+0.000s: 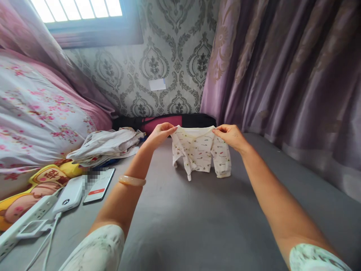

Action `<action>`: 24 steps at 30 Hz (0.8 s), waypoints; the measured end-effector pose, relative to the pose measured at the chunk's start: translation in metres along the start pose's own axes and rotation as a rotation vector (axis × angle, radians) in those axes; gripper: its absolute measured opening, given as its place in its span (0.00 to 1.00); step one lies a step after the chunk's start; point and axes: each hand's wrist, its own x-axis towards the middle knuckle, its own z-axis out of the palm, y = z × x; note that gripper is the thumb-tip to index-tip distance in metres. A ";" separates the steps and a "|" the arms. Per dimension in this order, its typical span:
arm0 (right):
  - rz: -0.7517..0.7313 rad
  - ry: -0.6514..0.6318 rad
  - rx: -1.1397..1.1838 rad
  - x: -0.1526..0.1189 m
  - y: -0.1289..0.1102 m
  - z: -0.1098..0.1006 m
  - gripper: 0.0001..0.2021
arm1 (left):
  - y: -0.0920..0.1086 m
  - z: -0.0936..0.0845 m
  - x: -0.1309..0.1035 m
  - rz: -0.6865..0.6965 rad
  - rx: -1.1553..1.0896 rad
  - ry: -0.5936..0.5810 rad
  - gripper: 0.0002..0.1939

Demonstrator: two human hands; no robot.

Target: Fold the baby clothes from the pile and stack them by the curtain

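Note:
A small white baby shirt (199,150) with a fine print hangs by its shoulders between my two hands, over the grey bed sheet (180,222). My left hand (163,131) pinches the shoulder on the left, thumb and fingers pressed together. At the other shoulder, my right hand (229,135) grips the cloth the same way. The neckline is stretched between them, and both sleeves droop down. A pale bangle (132,181) circles my left forearm.
To the left lie a pile of folded clothes (105,146), a phone (100,186), a white power bank (68,195) and a power strip (25,222) with cables. A yellow cartoon cushion (42,178) lies beside them. Purple curtains (270,67) hang at right.

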 end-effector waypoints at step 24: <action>-0.165 0.072 -0.248 -0.062 -0.061 -0.016 0.23 | 0.073 -0.018 -0.072 0.260 0.387 0.268 0.11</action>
